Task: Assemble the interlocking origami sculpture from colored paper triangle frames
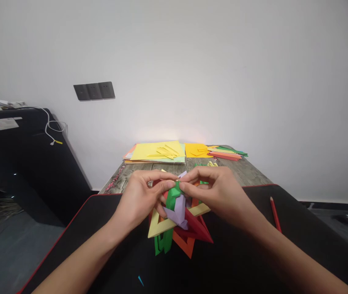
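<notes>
One multicoloured folded-paper model point(179, 212). Left hand point(138, 196) and right hand point(224, 196): fingers pinched on its green peak point(170, 201). One red pencil point(274, 214), rightward.

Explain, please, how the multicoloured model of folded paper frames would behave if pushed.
The multicoloured folded-paper model is probably light, since its frames look like thin paper around open gaps. Being folded, they should be fairly stiff, though the pointed corners could bend. Because those corners stick out, it would likely slide or tip rather than roll smoothly.

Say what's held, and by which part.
A multicoloured paper model: left hand and right hand fingertips pinch it at the green strip near its top.
</notes>
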`<state>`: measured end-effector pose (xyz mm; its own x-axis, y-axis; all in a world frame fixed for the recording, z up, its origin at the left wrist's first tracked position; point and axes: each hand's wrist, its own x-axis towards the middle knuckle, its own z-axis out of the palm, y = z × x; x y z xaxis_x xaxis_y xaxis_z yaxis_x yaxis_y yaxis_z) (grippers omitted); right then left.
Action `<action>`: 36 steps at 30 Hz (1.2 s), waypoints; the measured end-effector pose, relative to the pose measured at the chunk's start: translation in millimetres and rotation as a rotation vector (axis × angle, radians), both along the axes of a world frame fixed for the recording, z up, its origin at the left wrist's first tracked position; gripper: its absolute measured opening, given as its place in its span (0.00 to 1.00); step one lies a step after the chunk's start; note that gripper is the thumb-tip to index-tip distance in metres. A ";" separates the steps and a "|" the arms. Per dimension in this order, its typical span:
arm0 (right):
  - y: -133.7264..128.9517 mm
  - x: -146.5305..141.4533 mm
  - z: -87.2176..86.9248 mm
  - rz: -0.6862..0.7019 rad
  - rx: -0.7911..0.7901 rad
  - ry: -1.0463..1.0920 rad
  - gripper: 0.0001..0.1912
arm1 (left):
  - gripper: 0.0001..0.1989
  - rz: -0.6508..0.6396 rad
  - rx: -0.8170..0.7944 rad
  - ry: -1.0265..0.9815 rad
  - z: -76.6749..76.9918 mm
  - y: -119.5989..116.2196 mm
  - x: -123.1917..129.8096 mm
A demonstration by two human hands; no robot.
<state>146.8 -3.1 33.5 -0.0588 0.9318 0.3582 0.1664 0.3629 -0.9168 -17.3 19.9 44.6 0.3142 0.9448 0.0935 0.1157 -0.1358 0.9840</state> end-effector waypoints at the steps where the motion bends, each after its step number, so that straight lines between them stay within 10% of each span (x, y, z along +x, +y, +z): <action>1: -0.3 0.0 1.1 0.007 -0.008 -0.006 0.03 | 0.09 -0.009 0.000 -0.001 -0.2 -0.2 -0.1; 8: -0.2 -7.6 -9.8 -0.131 0.089 0.009 0.04 | 0.06 0.067 0.059 0.046 1.4 -2.7 3.2; 36: 6.5 1.3 -5.8 0.009 0.040 0.042 0.07 | 0.04 0.030 0.114 0.007 1.8 -4.1 2.3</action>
<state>148.2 3.4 27.7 -0.0515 0.9160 0.3979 0.1251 0.4012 -0.9074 -15.0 15.8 46.4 0.2873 0.9370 0.1989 0.1282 -0.2433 0.9614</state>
